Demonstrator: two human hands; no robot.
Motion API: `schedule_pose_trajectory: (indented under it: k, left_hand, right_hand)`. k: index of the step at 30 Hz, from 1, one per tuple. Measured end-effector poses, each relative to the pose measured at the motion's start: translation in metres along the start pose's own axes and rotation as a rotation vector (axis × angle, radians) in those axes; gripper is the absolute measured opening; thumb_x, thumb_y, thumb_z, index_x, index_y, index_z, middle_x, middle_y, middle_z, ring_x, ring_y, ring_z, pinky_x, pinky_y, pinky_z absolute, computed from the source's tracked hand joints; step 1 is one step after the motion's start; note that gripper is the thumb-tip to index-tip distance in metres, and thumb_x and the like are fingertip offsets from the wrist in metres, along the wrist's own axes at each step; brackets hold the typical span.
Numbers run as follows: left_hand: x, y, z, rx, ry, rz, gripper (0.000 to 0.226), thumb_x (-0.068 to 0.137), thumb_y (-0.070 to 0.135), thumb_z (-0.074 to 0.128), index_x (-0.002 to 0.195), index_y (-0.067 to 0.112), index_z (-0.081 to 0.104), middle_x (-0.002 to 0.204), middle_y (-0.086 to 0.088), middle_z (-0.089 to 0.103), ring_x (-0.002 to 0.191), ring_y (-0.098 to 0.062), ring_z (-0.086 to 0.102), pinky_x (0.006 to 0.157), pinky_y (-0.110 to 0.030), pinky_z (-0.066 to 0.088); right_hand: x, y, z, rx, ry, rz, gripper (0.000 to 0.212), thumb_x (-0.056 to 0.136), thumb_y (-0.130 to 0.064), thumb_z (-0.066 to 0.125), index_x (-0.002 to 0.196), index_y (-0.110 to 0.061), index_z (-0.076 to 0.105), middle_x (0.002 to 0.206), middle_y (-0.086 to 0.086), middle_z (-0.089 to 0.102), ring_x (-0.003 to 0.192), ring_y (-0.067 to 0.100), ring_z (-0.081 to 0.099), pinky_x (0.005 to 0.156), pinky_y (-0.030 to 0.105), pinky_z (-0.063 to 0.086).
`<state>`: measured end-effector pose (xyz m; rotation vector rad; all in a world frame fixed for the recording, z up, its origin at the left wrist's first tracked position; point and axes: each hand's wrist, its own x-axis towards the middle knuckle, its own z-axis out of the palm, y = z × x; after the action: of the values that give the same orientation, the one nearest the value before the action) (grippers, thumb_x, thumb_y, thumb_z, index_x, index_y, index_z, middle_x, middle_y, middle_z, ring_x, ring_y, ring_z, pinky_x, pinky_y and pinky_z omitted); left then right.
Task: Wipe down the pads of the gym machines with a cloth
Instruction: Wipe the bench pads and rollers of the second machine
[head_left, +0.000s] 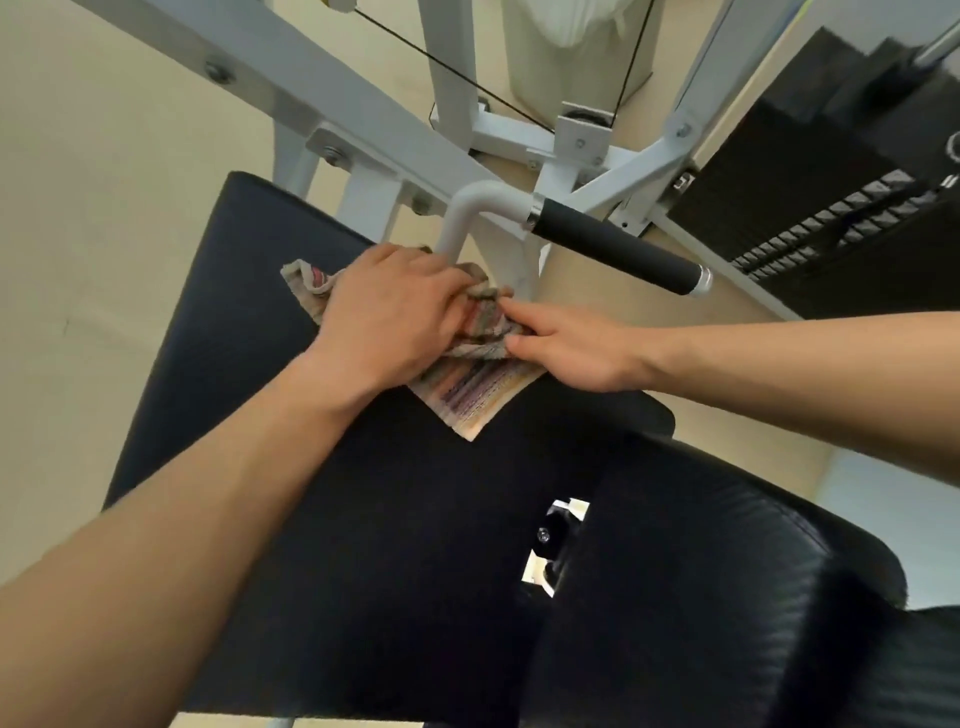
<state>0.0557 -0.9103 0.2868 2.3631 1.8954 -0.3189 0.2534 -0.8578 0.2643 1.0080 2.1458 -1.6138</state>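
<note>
- Cloth, striped and partly bunched, lies on the far right part of the black pad, near the pad's edge.
- The left hand presses down on the cloth, fingers curled over its bunched top; the right hand pinches the cloth's right side with thumb and fingertips.
- The person appears to be regathering or refolding the cloth mid-wipe; most of the pad is not under the cloth.
- The next move likely calls for a flat, firm sweep back across the pad toward the person.
- Just beyond stand the white frame, a black-gripped handle, the weight stack.
- No brand or writing is readable.
</note>
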Motion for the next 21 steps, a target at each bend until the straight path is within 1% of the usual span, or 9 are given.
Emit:
schedule_pose_trajectory:
  k: [3,7,8,10,14,16,18,19,21]
  left_hand:
    - [0.006,-0.029,-0.010,0.103,-0.007,-0.135,0.044,0.101,0.039,0.033,0.101,0.016,0.071,0.098,-0.008,0.072,0.094,-0.033,0.064,0.088,-0.045,0.044]
    - [0.012,0.001,-0.006,0.137,-0.040,-0.119,0.048,0.100,0.032,0.033,0.086,0.007,0.071,0.083,-0.014,0.070,0.081,-0.037,0.063,0.082,-0.046,0.043]
    - [0.011,0.011,-0.005,0.141,-0.041,-0.093,0.048,0.101,0.029,0.034,0.085,0.005,0.071,0.079,-0.015,0.069,0.076,-0.037,0.063,0.080,-0.046,0.043]
    - [0.008,0.027,-0.003,0.150,-0.031,-0.038,0.046,0.103,0.027,0.036,0.085,0.006,0.072,0.079,-0.016,0.069,0.075,-0.036,0.064,0.082,-0.045,0.043]
    - [0.009,0.071,0.018,0.094,-0.051,0.071,0.032,0.101,0.025,0.041,0.098,0.013,0.071,0.095,-0.012,0.073,0.090,-0.034,0.066,0.097,-0.046,0.041]
    - [0.018,0.093,0.025,0.070,-0.109,0.124,0.036,0.101,0.027,0.038,0.090,0.015,0.070,0.086,-0.009,0.072,0.078,-0.030,0.065,0.086,-0.043,0.045]
    - [0.030,0.109,0.026,0.068,-0.159,0.162,0.038,0.101,0.031,0.039,0.083,0.018,0.070,0.076,-0.004,0.068,0.063,-0.026,0.055,0.066,-0.037,0.046]
    - [0.038,0.117,0.027,0.057,-0.194,0.176,0.038,0.102,0.034,0.038,0.085,0.020,0.070,0.076,-0.004,0.067,0.062,-0.025,0.051,0.060,-0.035,0.043]
    - [0.051,0.136,0.028,0.002,-0.302,0.211,0.041,0.103,0.039,0.035,0.094,0.021,0.071,0.088,-0.008,0.070,0.070,-0.028,0.058,0.063,-0.035,0.041]
  right_hand:
    - [0.026,-0.027,0.003,0.053,0.069,-0.088,0.048,0.106,-0.032,0.040,0.154,-0.025,0.033,0.143,0.004,0.055,0.126,0.021,0.053,0.107,0.036,0.040]
    - [0.021,-0.009,0.004,-0.100,0.060,-0.105,0.042,0.106,-0.034,0.039,0.146,-0.020,0.041,0.127,0.004,0.063,0.114,0.022,0.060,0.087,0.029,0.041]
    - [0.010,0.006,0.003,-0.141,0.038,-0.077,0.042,0.107,-0.035,0.038,0.146,-0.020,0.041,0.130,0.005,0.063,0.116,0.024,0.059,0.088,0.028,0.041]
    - [-0.016,0.033,0.003,-0.168,-0.009,-0.012,0.046,0.107,-0.034,0.036,0.152,-0.021,0.036,0.140,0.005,0.058,0.124,0.025,0.055,0.099,0.032,0.042]
    - [-0.037,0.063,0.002,-0.108,-0.087,0.088,0.045,0.109,-0.037,0.030,0.152,-0.028,0.038,0.142,0.000,0.057,0.126,0.021,0.053,0.107,0.036,0.040]
    - [-0.042,0.072,0.001,-0.055,-0.104,0.152,0.045,0.109,-0.039,0.028,0.148,-0.026,0.046,0.139,0.001,0.059,0.124,0.020,0.053,0.106,0.033,0.038]
    - [-0.052,0.082,0.000,0.014,-0.124,0.228,0.043,0.109,-0.037,0.029,0.145,-0.025,0.051,0.137,0.001,0.059,0.121,0.018,0.052,0.101,0.029,0.035]
    - [-0.056,0.087,0.001,0.046,-0.136,0.272,0.043,0.109,-0.036,0.030,0.144,-0.025,0.052,0.137,0.000,0.059,0.120,0.017,0.052,0.100,0.028,0.034]
    - [-0.067,0.106,0.004,0.148,-0.130,0.382,0.042,0.109,-0.034,0.033,0.142,-0.020,0.054,0.132,0.003,0.061,0.117,0.019,0.054,0.098,0.029,0.038]
